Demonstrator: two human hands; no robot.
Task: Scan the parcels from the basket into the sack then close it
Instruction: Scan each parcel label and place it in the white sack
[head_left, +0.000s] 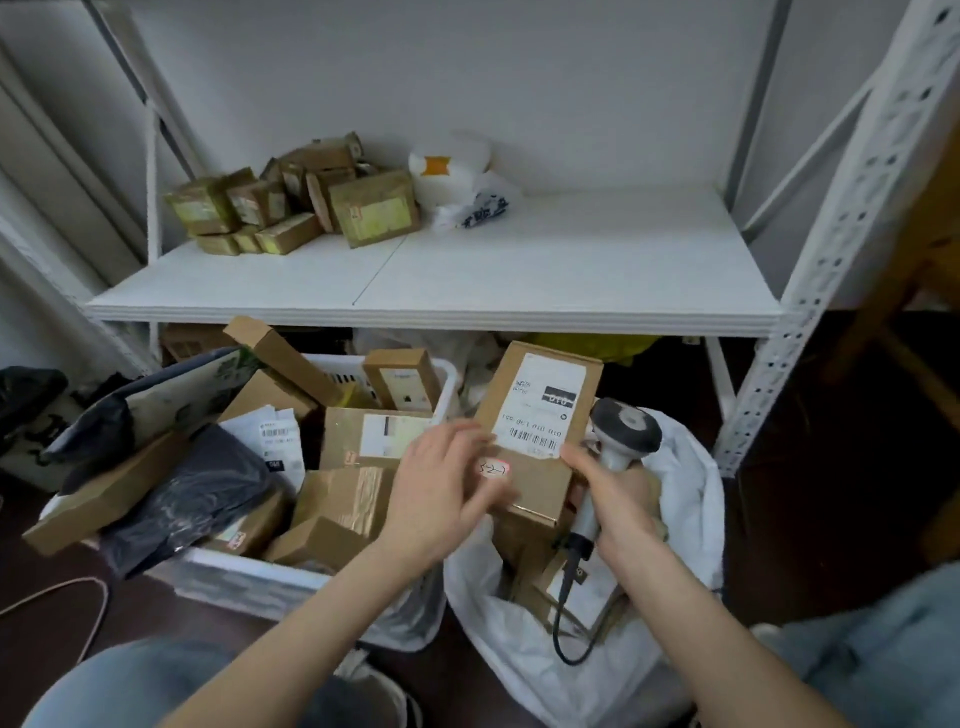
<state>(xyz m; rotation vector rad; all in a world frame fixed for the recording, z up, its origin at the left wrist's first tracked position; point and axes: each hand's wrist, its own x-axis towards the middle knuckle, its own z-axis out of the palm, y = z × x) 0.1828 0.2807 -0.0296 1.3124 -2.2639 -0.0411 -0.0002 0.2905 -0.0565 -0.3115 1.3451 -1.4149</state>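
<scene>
At far left a black bag (28, 395) is lying on the dark floor, beside the white basket (249, 571), which is brimming with brown boxes and dark mailers that are overhanging its left rim. A white label (278, 441) with a barcode is showing among them; its text is too small to read. Above, the shelf (441, 275) is carrying about ten small boxes (291, 202) at its left end and lying bare to the right. The left hand (441, 493) is pressing open fingers against a box (535, 431) held over the sack (670, 519); its label is reading "010" upside down, and a sticker "5-2-7". The right hand (618, 499) is gripping one scanner (621, 436) while its thumb is touching the box.
</scene>
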